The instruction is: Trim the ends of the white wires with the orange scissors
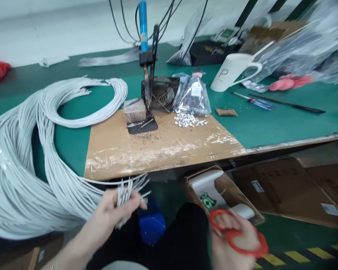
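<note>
My left hand [116, 210] is closed round a bunch of white cable ends [124, 189], below the front edge of the bench. These cables run back into a large coiled bundle of white cables [14, 168] on the left. In my right hand [233, 243] is a pair of scissors with red handles [243, 240], low at the right; the hand is blurred and the blades cannot be made out. A soldering iron with a blue handle [143, 26] stands tip down in its stand [142, 127], in front of a small black fan [162, 95].
Brown cardboard [169, 146] covers the bench front. Small white pieces [187, 120] lie beside a plastic bag [193, 95]. A white mug [228, 71], a screwdriver [253, 100] and a black rod [293, 105] are at right. Below is an open carton [194, 195] with a green spool [207, 201].
</note>
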### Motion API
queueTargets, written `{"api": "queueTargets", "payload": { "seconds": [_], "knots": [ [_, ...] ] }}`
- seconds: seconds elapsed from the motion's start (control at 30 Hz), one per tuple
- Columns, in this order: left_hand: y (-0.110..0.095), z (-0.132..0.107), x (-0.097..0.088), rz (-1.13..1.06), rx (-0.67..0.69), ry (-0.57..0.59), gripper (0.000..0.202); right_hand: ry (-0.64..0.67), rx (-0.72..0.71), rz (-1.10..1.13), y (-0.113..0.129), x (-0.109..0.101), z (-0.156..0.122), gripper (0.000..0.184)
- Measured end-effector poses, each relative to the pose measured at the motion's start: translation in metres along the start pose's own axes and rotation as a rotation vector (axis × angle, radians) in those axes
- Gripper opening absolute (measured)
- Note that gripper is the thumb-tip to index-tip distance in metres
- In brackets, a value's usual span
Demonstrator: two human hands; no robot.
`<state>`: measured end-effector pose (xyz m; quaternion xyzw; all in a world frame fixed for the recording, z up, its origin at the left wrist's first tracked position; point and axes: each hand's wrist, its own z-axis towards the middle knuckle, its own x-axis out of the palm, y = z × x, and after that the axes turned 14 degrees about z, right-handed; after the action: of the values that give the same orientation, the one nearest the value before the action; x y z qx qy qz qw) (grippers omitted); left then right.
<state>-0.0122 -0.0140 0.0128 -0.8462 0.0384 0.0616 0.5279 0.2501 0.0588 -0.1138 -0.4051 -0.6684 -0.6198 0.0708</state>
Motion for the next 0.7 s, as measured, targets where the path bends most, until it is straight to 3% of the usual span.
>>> {"api": "queueTargets", "payload": {
  "seconds": [0.07, 0.2, 0.33, 0.43, 0.5, 0.6, 0.7],
  "knots": [
    [-0.005, 0.007, 0.006, -0.061, -0.009, -0.012, 0.04, 0.046, 0.015, -0.155, -0.005, -0.01, -0.001, 0.051],
    [-0.015, 0.015, 0.016, -0.128, -0.058, -0.034, 0.035, 0.147, 0.064, -0.456, -0.021, -0.014, -0.029, 0.05],
    [-0.014, 0.013, 0.016, -0.126, -0.059, -0.014, 0.036, 0.263, 0.07, -0.622, -0.025, -0.01, -0.054, 0.057],
    [-0.011, 0.012, 0.014, -0.118, -0.051, 0.002, 0.035, 0.342, 0.038, -0.674, -0.017, 0.007, -0.065, 0.057],
    [-0.009, 0.012, 0.013, -0.107, -0.039, 0.027, 0.036, 0.397, 0.023, -0.675, -0.008, 0.026, -0.072, 0.046],
    [-0.006, 0.011, 0.012, -0.077, 0.006, 0.049, 0.037, 0.436, 0.079, -0.55, 0.004, 0.055, -0.078, 0.026],
    [-0.004, 0.009, 0.012, -0.064, 0.041, 0.07, 0.038, 0.517, 0.169, -0.444, 0.01, 0.072, -0.079, 0.023]
  ]
}}
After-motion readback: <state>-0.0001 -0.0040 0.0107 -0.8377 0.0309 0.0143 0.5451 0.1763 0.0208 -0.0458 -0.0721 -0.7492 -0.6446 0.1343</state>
